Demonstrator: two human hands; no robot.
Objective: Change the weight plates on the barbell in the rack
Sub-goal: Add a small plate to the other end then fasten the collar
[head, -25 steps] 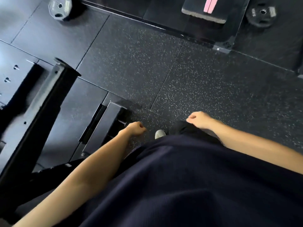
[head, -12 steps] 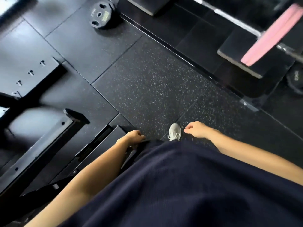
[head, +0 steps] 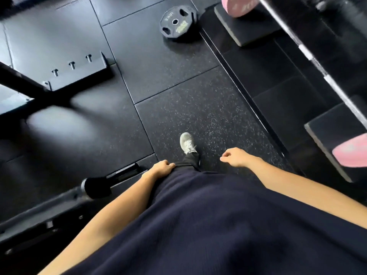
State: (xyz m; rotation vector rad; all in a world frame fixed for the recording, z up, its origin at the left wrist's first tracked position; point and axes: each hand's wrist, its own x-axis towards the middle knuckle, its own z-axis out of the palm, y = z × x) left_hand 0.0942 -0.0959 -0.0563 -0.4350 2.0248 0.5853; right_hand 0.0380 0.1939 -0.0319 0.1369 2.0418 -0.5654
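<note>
Barbell (head: pixel 321 62) and its pink plates are being brought into view at the right: compared with 1 second ago, when only a sliver of pink was showing at the top, the view is being swung toward them, which suggests the person is being carried toward the bar and no plate is yet being handled.

Nearest, the left hand (head: pixel 161 168) is being held loosely curled against the dark shirt, gripping nothing. The right hand (head: pixel 237 156) is being hung just as loosely ahead of the body, also holding nothing. A grey shoe (head: pixel 186 142) is being set forward on the speckled floor mat (head: pixel 198 108) between them.

Farther right, 1 pink plate (head: pixel 351 153) is being rested on a dark block, and the steel bar is running up from it toward a 2nd pink plate (head: pixel 238 6) at the top edge. Farthest off, 1 black plate (head: pixel 177 21) is lying flat on the floor, well apart from the bar. No containers are being shown.
</note>
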